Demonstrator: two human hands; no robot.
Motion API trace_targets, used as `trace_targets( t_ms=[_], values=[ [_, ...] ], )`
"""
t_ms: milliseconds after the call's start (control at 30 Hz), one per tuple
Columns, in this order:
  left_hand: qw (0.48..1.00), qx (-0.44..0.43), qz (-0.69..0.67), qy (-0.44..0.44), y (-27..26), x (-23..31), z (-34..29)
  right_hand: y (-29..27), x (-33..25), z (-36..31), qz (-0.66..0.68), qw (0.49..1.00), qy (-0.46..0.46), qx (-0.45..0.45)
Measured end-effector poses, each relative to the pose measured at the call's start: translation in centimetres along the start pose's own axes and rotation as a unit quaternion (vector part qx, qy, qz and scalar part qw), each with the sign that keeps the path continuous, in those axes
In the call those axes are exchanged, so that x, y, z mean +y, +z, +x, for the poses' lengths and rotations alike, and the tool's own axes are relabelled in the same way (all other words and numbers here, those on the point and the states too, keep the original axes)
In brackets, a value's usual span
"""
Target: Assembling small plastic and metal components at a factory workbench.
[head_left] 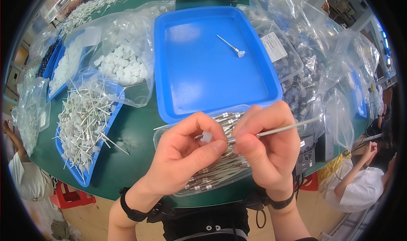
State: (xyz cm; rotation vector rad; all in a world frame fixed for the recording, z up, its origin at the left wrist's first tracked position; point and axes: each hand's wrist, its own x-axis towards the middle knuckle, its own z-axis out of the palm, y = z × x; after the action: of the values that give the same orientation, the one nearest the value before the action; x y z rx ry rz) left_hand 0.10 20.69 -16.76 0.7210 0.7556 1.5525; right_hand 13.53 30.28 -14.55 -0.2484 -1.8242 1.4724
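My left hand (184, 154) pinches a small white plastic cap (206, 137) between thumb and fingers. My right hand (269, 145) grips a thin metal rod (288, 127) whose inner end meets the cap. Both hands hover over a clear plastic tray (166, 133) filled with several metal rods. Behind it lies a large blue tray (203, 84) holding one finished rod with a white cap (232, 47).
A blue tray (87, 179) at the left holds several capped rods. A clear bag of white caps (123, 63) sits behind it. Plastic bags of parts (318, 67) pile up at the right. Other people sit at the left and right edges of the green table (127, 143).
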Motion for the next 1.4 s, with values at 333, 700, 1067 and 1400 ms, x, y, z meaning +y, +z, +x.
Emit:
trace_targets(
  t_ms=[333,700,1067,1400],
  values=[
    [1.000,-0.005,-0.011,0.020,0.5,0.0,0.0,0.4,-0.2,-0.1,0.087,0.995,0.023,0.035],
    [0.998,-0.023,0.055,0.005,0.7,0.2,-0.3,-0.6,-0.8,0.5,0.253,0.954,0.161,-0.028],
    [0.992,-0.037,0.108,-0.046,0.9,0.4,-0.3,-1.1,-1.2,0.5,0.247,0.939,0.234,-0.057],
    [0.996,-0.011,0.080,-0.038,0.4,0.7,0.0,-0.9,-1.3,0.5,0.286,0.932,0.220,-0.029]
  ],
)
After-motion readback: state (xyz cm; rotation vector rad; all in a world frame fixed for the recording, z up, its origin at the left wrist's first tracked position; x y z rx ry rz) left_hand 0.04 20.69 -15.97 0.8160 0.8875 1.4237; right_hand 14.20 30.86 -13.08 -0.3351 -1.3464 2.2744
